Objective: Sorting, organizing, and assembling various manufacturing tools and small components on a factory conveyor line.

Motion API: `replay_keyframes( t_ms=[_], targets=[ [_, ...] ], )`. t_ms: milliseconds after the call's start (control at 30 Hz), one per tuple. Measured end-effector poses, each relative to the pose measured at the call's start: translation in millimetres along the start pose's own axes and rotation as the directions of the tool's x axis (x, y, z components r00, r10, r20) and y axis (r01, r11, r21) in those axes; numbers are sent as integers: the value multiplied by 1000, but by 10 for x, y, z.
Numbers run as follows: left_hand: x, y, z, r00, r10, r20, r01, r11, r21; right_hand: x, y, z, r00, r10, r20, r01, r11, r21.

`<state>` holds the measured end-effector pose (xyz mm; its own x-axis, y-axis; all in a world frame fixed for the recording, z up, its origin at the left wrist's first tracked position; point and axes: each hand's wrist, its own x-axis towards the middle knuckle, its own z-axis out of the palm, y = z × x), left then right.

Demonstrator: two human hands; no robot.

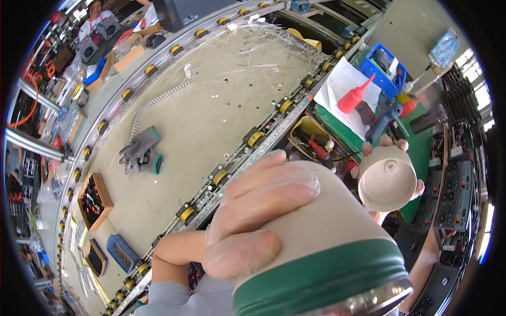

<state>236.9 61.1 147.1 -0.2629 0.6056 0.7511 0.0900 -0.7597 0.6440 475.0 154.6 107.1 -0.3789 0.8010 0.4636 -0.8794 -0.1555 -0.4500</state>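
Close to the camera, my left hand (253,216) is wrapped round a large beige flask-like vessel (337,221). A green band circles it, and a shiny metal rim shows at its lower end, turned toward me. Its inside is hidden. Thin, see-through glove material seems to cover the fingers. To the right, my right hand (385,140) grips a beige cup (387,181) from behind, fingertips curling over its edge. The cup's open mouth faces me, with a small round knob at the bottom inside. My right forearm (424,263) rises along the right side.
A roller-edged conveyor (211,121) carries grey gloves (141,150), a wooden box of small parts (95,201) and a blue tray (122,253). On the green bench lie a red squeeze bottle (353,99), a power screwdriver (383,120) and a blue bin (379,68). A person (97,21) sits far left.
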Motion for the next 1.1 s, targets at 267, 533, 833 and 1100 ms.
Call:
replay_keyframes(
  t_ms=[267,533,833,1100],
  targets=[
    [206,168,-130,1000,1,13,-1,1000,-8,-77,16,-30,998,-16,-59,16,1000,-11],
    [165,322,218,921,-60,-384,54,998,-27,-77,13,-47,1000,8,-18,-7,999,37],
    [329,210,-42,963,242,-117,-221,961,169,-120,9,18,999,16,-51,-16,1000,-5],
    [339,247,-18,940,270,-211,-246,960,134,-64,4,20,997,65,31,-63,997,-53]
  ],
)
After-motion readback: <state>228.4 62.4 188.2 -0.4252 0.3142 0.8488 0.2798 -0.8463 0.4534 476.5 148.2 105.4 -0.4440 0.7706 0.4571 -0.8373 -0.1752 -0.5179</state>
